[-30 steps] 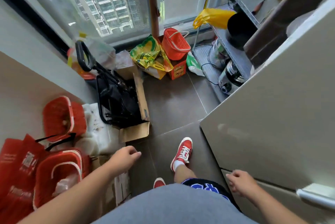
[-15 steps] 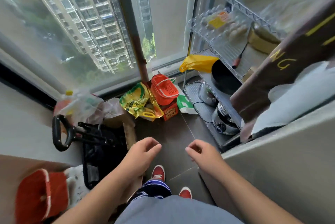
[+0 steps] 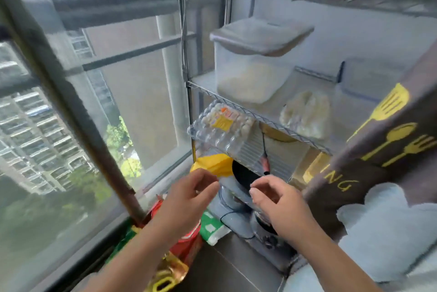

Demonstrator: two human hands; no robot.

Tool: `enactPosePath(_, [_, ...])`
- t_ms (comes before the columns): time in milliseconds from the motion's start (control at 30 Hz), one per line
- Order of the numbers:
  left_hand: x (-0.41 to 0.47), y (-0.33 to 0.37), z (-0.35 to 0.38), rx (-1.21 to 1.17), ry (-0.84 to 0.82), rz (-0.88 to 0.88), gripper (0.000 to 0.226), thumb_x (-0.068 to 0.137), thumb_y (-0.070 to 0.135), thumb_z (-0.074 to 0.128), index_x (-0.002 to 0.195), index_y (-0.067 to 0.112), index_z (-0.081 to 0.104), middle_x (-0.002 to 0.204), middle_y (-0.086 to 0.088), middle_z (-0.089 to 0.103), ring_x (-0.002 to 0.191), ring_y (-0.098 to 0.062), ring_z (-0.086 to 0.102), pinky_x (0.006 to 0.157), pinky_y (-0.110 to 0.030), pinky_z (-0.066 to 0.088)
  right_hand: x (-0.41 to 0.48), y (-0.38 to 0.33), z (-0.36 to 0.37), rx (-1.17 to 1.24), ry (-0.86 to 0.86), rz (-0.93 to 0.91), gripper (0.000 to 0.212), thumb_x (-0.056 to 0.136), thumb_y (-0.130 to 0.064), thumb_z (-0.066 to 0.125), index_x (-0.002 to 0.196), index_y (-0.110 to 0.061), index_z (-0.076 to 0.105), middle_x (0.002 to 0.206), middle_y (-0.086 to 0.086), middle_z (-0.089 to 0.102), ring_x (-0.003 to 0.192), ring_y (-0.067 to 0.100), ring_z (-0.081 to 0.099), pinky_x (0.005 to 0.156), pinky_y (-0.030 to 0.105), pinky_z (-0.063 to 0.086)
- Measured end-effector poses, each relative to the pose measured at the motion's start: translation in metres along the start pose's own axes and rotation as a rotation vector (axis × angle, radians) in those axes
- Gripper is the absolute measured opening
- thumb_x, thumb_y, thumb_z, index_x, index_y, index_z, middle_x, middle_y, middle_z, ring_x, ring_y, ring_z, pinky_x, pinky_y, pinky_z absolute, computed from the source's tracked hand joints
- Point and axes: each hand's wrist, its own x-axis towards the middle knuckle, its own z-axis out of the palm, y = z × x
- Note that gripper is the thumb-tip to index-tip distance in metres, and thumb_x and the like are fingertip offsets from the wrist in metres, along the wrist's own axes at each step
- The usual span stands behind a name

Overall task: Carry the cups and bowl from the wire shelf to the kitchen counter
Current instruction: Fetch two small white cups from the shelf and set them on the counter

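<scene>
No cups or bowl can be made out on the wire shelf (image 3: 257,116). A lidded clear tub (image 3: 250,59) holds pale grain; left below, a clear egg carton (image 3: 220,128). Left hand (image 3: 189,197) and right hand (image 3: 276,199) hover empty, fingers loosely curled.

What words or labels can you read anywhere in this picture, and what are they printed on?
"NG": yellow letters on the brown cloth, the end of a word whose start is hidden; yellow utensil pictures sit above them.
Egg carton: orange and yellow label, print too blurred to read.
Red and gold bag: yellow characters, too blurred to read.
Green and white packet: markings unreadable.
</scene>
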Motion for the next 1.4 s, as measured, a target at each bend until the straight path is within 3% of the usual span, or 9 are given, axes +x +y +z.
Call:
enactPosePath(200, [0.100,0.068,-0.048,-0.060,-0.086,0.332,0.010,0.087,0.031,0.062,0.088,0.024,0.068,0.083,0.014,0.070,0.075,-0.003,0.063,0.067,-0.012,0.046,0.059,-0.084,-0.028,0.003,0.284,-0.148,0.021,0.076,-0.051,0.060,0.089,-0.036,0.065,0.075,-0.012,0.071,0.069,0.006,0.066,0.068,0.023,0.054])
enactPosePath(400, [0.162,0.143,-0.061,-0.129,-0.098,0.559,0.013,0.083,0.038,0.061,0.087,0.028,0.068,0.084,0.019,0.070,0.076,0.000,0.064,0.065,-0.010,0.046,0.091,-0.149,-0.081,-0.064,0.491,-0.279,0.018,0.074,-0.047,0.063,0.088,-0.036,0.066,0.084,-0.016,0.072,0.073,0.002,0.066,0.063,0.012,0.051])
enactPosePath(500, [0.182,0.183,-0.063,-0.125,-0.104,0.688,0.007,0.087,0.030,0.065,0.088,0.023,0.068,0.079,0.019,0.069,0.071,0.003,0.061,0.061,-0.010,0.043,0.099,-0.176,-0.111,-0.104,0.575,-0.360,0.016,0.074,-0.045,0.065,0.088,-0.036,0.065,0.086,-0.017,0.071,0.075,0.002,0.066,0.063,0.011,0.051])
enactPosePath(633, [0.200,0.244,-0.069,-0.127,-0.060,0.825,0.002,0.087,0.022,0.067,0.088,0.021,0.068,0.076,0.010,0.070,0.069,0.002,0.062,0.062,-0.011,0.046,0.107,-0.214,-0.153,-0.154,0.679,-0.473,0.018,0.074,-0.045,0.067,0.089,-0.036,0.064,0.086,-0.014,0.071,0.075,0.003,0.067,0.065,0.015,0.052])
enactPosePath(867, [0.226,0.356,-0.091,-0.064,0.037,1.058,0.011,0.088,0.030,0.063,0.095,0.025,0.069,0.083,0.018,0.069,0.080,0.010,0.063,0.068,0.000,0.042,0.118,-0.284,-0.234,-0.243,0.855,-0.639,0.019,0.078,-0.040,0.070,0.092,-0.027,0.067,0.082,-0.010,0.072,0.077,0.002,0.067,0.066,0.013,0.052])
enactPosePath(1000, [0.245,0.414,-0.101,-0.012,0.151,1.180,0.008,0.087,0.027,0.061,0.092,0.026,0.067,0.082,0.019,0.067,0.082,0.009,0.061,0.070,-0.002,0.043,0.122,-0.321,-0.276,-0.306,0.940,-0.700,0.016,0.079,-0.034,0.072,0.091,-0.026,0.066,0.081,-0.010,0.070,0.072,-0.001,0.064,0.063,0.010,0.049])
enactPosePath(1133, [0.267,0.465,-0.111,0.081,0.269,1.242,0.013,0.087,0.028,0.059,0.095,0.023,0.068,0.085,0.012,0.070,0.077,0.000,0.062,0.071,-0.011,0.044,0.130,-0.355,-0.312,-0.445,1.062,-0.717,0.019,0.076,-0.033,0.074,0.091,-0.024,0.067,0.080,-0.009,0.069,0.072,0.005,0.066,0.071,0.025,0.057])
enactPosePath(1267, [0.292,0.505,-0.116,0.181,0.391,1.221,0.021,0.088,0.030,0.060,0.101,0.016,0.068,0.098,0.000,0.074,0.095,-0.022,0.065,0.083,-0.034,0.050,0.135,-0.383,-0.347,-0.599,1.220,-0.655,0.022,0.076,-0.039,0.070,0.090,-0.022,0.067,0.087,-0.006,0.072,0.081,0.011,0.068,0.074,0.030,0.056])
enactPosePath(1400, [0.318,0.531,-0.114,0.259,0.461,1.126,0.034,0.088,0.038,0.058,0.108,0.012,0.066,0.108,-0.007,0.071,0.104,-0.029,0.061,0.083,-0.034,0.045,0.144,-0.401,-0.377,-0.761,1.359,-0.500,0.035,0.078,-0.049,0.062,0.093,-0.018,0.066,0.094,0.000,0.071,0.087,0.023,0.065,0.077,0.037,0.055])
